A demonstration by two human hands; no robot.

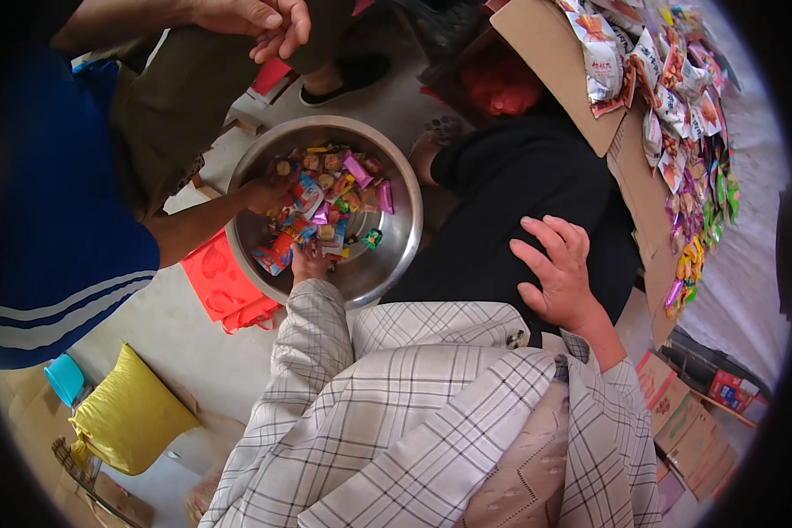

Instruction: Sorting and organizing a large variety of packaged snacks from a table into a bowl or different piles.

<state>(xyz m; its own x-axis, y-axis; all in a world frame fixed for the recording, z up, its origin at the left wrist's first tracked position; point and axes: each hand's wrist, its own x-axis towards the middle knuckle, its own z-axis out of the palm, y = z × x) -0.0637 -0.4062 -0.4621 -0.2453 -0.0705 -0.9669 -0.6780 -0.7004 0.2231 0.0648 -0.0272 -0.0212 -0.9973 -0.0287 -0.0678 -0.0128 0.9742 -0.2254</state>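
A wide steel basin [394, 260] stands on the floor in front of me, with a heap of wrapped sweets [330, 187] inside. My left hand [309, 262] reaches over its near rim, fingers stretched among the wrappers beside a blue-and-red packet [275, 255]. Its fingertips are partly hidden. Over my dark-trousered thigh, my right hand [556, 271] is open with spread fingers and holds nothing. A green-wrapped sweet [372, 238] lies apart on the basin's right side. From the left, another person's hand [267, 193] also reaches into the heap.
The person in a blue shirt [62, 238] sits at left, other hand [268, 25] raised. Red plastic bags [223, 280] lie against the basin. Cardboard [561, 66] and many packaged snacks [669, 97] fill the right. A yellow sack [135, 411] lies lower left, beside a turquoise container [63, 379].
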